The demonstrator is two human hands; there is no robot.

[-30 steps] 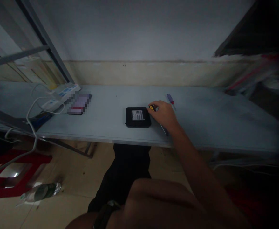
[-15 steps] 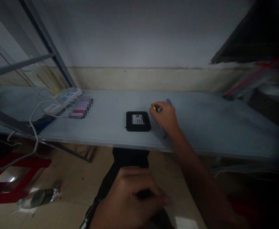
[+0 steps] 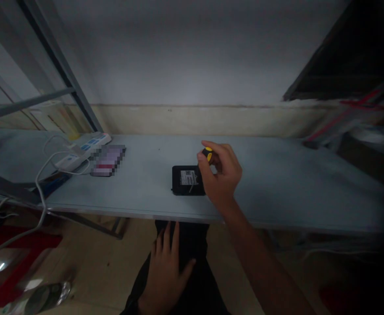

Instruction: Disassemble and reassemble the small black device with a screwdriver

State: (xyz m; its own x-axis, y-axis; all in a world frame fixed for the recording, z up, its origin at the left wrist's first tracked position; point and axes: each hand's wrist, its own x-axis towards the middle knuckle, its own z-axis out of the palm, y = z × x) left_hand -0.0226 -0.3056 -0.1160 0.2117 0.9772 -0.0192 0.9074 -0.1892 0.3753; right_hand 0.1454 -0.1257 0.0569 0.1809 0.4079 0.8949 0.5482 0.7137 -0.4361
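Observation:
My right hand (image 3: 223, 173) grips a screwdriver by its black and yellow handle (image 3: 207, 153). Its thin metal shaft (image 3: 192, 187) angles down across a flat black box (image 3: 179, 189) with rounded corners, and I cannot make out exactly where the tip touches. A white printed label (image 3: 188, 177) sits on top of the box, whose right side is partly covered by my hand. Below the table edge, my left hand (image 3: 166, 267) is open, fingers stretched out over my dark trousers, holding nothing.
On the left of the grey-blue table (image 3: 139, 175) lie a phone (image 3: 108, 161) with its screen blurred out and a white power strip (image 3: 83, 151) with cables. A metal frame post (image 3: 80, 103) rises there. A plastic bottle (image 3: 44, 297) lies on the floor near a red stool (image 3: 24, 264).
My right hand has moved left with the screwdriver, bringing its shaft over the black box. My left hand has gone from a curled, raised pose to lying open over my lap.

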